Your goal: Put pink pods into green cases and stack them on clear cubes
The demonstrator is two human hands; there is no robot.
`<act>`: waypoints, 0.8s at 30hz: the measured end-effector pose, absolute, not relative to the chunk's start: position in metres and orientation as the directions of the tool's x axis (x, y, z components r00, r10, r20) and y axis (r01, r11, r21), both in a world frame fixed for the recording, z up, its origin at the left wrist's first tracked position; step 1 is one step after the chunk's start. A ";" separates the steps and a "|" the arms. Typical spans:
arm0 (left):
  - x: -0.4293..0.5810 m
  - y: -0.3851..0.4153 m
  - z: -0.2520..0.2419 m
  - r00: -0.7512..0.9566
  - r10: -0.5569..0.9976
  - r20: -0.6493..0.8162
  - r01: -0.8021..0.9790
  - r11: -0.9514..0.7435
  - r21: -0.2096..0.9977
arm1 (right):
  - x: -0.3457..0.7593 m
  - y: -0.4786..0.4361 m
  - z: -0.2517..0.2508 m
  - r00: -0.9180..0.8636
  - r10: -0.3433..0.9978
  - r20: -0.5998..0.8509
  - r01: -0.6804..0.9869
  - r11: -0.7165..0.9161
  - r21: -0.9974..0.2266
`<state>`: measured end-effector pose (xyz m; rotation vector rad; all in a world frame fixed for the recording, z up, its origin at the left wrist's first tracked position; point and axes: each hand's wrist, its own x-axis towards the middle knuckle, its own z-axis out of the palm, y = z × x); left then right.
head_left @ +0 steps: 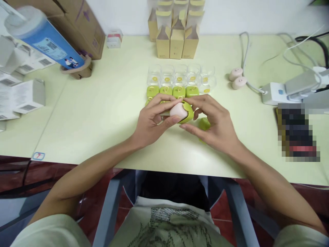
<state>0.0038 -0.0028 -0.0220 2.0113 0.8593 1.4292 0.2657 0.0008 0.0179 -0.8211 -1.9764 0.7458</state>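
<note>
My left hand (154, 120) and my right hand (213, 123) meet over the middle of the pale green table (102, 113). Together they hold a pink egg-shaped piece (178, 110) seated in a green shell (188, 115). My left thumb and fingers pinch the pink piece, while my right fingers grip the green shell from the right. Another green piece (204, 124) lies under my right palm. Just beyond the hands stands a row of green bases (172, 91), with a row of clear plastic lids (180, 76) behind it.
Small tan cartons (176, 43) stand at the back centre. Two loose pink pieces (238, 78) lie to the right, near grey cables and a white device (280, 92). A blue cylinder (43, 37), a brown cardboard box (79, 24) and white labelled boxes (23, 97) crowd the left.
</note>
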 end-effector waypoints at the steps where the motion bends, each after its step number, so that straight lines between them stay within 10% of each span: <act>1: 0.004 -0.003 -0.021 0.251 0.751 0.611 0.197 -0.658 0.727 | 0.265 0.000 0.017 -0.407 0.779 0.476 0.270 0.601 -0.752; 13: 0.009 -0.009 -0.008 0.518 0.494 0.698 0.226 -0.866 0.445 | 0.284 0.025 0.001 -0.113 0.802 0.586 0.261 0.593 -0.762; 24: -0.040 0.034 -0.027 -0.050 0.574 0.818 0.577 -0.652 0.492 | 0.320 0.053 0.011 -0.510 0.743 0.433 0.469 0.662 -0.584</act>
